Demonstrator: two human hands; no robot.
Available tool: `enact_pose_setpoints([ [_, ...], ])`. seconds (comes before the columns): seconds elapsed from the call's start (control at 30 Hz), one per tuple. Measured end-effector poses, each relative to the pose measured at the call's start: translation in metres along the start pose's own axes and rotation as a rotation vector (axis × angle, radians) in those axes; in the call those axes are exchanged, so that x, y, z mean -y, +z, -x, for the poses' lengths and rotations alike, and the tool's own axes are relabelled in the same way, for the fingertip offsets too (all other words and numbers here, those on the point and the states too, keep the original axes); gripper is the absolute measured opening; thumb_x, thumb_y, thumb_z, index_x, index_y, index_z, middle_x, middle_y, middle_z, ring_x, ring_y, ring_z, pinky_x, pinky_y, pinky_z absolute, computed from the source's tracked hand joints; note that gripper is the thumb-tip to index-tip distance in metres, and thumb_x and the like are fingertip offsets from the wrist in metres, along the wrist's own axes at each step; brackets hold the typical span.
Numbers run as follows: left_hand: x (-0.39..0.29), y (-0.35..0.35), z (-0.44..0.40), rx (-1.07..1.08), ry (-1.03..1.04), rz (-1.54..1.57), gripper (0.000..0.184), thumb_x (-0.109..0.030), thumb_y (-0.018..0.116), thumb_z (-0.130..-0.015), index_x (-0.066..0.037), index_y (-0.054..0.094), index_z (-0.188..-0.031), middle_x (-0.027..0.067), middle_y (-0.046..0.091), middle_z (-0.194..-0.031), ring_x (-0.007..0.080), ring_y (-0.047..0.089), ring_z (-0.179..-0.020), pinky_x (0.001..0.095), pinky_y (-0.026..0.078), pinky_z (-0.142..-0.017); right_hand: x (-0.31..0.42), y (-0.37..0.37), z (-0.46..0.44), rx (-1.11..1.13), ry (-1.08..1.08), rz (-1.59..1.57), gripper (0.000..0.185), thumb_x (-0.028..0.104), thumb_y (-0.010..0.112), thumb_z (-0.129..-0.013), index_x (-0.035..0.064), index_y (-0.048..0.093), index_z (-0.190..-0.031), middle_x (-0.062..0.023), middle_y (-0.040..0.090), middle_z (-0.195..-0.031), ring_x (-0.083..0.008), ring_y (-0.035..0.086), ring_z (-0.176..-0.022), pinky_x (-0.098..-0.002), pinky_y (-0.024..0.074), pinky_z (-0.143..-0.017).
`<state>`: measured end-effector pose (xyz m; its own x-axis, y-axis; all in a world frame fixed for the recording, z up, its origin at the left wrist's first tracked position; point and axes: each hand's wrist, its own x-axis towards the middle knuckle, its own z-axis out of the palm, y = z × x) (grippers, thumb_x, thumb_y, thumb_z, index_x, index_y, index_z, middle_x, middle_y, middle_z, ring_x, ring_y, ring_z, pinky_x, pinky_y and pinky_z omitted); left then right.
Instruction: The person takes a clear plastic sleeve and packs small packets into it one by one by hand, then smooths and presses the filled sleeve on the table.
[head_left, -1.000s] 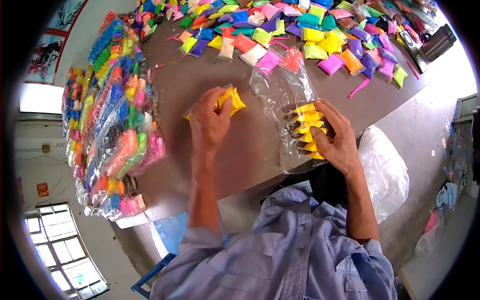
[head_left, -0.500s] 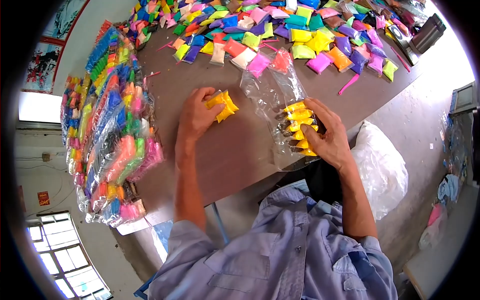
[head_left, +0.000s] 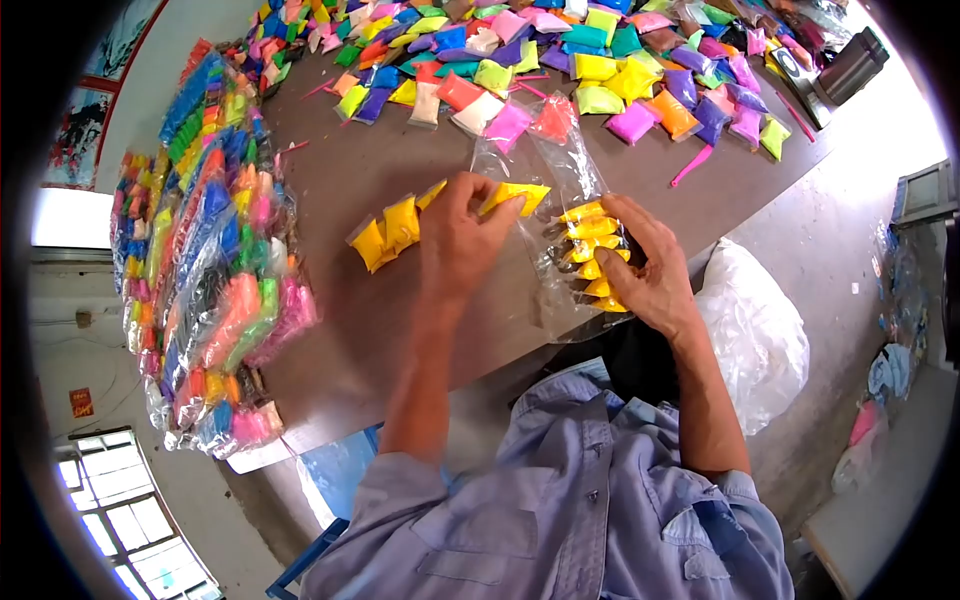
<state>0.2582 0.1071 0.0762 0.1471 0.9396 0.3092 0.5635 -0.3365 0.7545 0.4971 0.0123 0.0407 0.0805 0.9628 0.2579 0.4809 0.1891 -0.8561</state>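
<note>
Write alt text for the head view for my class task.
A person's left hand holds a yellow packet near clear plastic, while the right hand grips a row of yellow packets. Colourful packets lie heaped farther back on the table.

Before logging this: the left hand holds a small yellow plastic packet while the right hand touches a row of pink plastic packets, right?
Not pink: the head view shows the right hand touching a row of yellow plastic packets. The rest stands.
</note>
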Motion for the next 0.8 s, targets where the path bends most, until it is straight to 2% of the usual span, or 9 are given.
enact_pose_setpoints([
  [0.03,0.003,0.009,0.0,-0.028,0.056,-0.059,0.029,-0.014,0.092,-0.087,-0.003,0.068,-0.099,0.0028,0.07,-0.087,0.0105,0.059,-0.07,0.0296,0.052,-0.064,0.0,0.0,0.0,0.003,0.007,-0.008,0.058,0.017,0.078,-0.087,0.0052,0.066,-0.143,-0.0203,0.066,-0.147,-0.0401,0.065,-0.129,-0.0452,0.0484,-0.111],
  [0.07,0.011,0.019,0.002,-0.034,0.118,-0.064,0.031,-0.015,0.092,-0.087,-0.002,0.067,-0.098,0.0053,0.07,-0.086,0.0128,0.058,-0.068,0.0325,0.051,-0.064,0.001,0.0,0.0,0.001,0.009,-0.005,0.058,0.017,0.078,-0.087,0.0052,0.066,-0.143,-0.0203,0.066,-0.147,-0.0401,0.065,-0.129,-0.0452,0.0484,-0.111],
  [0.2,-0.001,0.037,0.01,0.0,0.035,-0.006,0.03,-0.013,0.091,-0.088,-0.003,0.066,-0.1,0.0039,0.071,-0.086,0.0111,0.061,-0.07,0.0301,0.053,-0.065,0.003,-0.002,-0.002,0.005,-0.018,-0.02,0.057,0.015,0.078,-0.086,0.0028,0.066,-0.141,-0.022,0.066,-0.146,-0.0418,0.065,-0.128,-0.046,0.0493,-0.11],
  [0.27,0.004,0.045,0.013,0.034,-0.042,0.208,0.027,-0.009,0.089,-0.089,-0.002,0.067,-0.104,0.0028,0.073,-0.089,0.0094,0.065,-0.073,0.0274,0.054,-0.067,0.004,-0.003,-0.003,0.008,-0.028,-0.022,0.057,0.015,0.077,-0.086,0.002,0.066,-0.14,-0.0225,0.066,-0.145,-0.0424,0.066,-0.127,-0.0462,0.0496,-0.11],
  [0.4,0.01,0.037,0.012,0.147,0.019,0.136,0.023,-0.006,0.084,-0.093,-0.001,0.068,-0.108,0.0026,0.076,-0.093,0.0083,0.069,-0.076,0.0261,0.056,-0.068,0.003,-0.002,-0.003,0.012,-0.024,-0.021,0.058,0.016,0.077,-0.086,0.0018,0.066,-0.141,-0.0233,0.065,-0.147,-0.0424,0.065,-0.128,-0.0463,0.0499,-0.109],
  [0.5,0.009,0.029,0.009,0.307,-0.173,0.227,0.022,-0.002,0.08,-0.094,-0.001,0.071,-0.114,0.005,0.077,-0.093,0.0078,0.071,-0.079,0.0273,0.057,-0.069,0.002,-0.001,-0.009,0.013,-0.004,-0.064,0.059,0.016,0.077,-0.087,0.0023,0.065,-0.143,-0.0232,0.063,-0.15,-0.0421,0.064,-0.131,-0.0466,0.0494,-0.11],
  [0.57,0.008,0.026,0.008,0.27,0.081,0.005,0.022,0.0,0.076,-0.095,-0.003,0.073,-0.116,0.008,0.078,-0.094,0.01,0.075,-0.083,0.0286,0.058,-0.071,0.003,-0.003,-0.012,0.022,-0.007,-0.089,0.06,0.017,0.077,-0.088,0.0027,0.064,-0.144,-0.0231,0.062,-0.151,-0.042,0.063,-0.133,-0.0469,0.0487,-0.111],
  [0.7,0.008,0.036,0.007,0.241,0.056,0.052,0.023,-0.001,0.075,-0.094,-0.005,0.074,-0.117,0.0107,0.079,-0.098,0.014,0.077,-0.086,0.0312,0.059,-0.074,0.006,-0.005,-0.015,0.059,0.0,0.024,0.061,0.016,0.077,-0.089,0.0032,0.062,-0.147,-0.0224,0.06,-0.154,-0.0427,0.06,-0.136,-0.0478,0.045,-0.116],
  [0.8,0.001,0.042,0.009,0.287,0.083,0.061,0.023,-0.005,0.075,-0.095,-0.005,0.074,-0.117,0.0146,0.079,-0.103,0.0284,0.079,-0.092,0.037,0.06,-0.08,0.004,-0.003,-0.012,0.056,0.006,0.007,0.062,0.014,0.076,-0.09,0.0029,0.061,-0.149,-0.0227,0.06,-0.155,-0.0429,0.061,-0.136,-0.0475,0.0447,-0.117],
])
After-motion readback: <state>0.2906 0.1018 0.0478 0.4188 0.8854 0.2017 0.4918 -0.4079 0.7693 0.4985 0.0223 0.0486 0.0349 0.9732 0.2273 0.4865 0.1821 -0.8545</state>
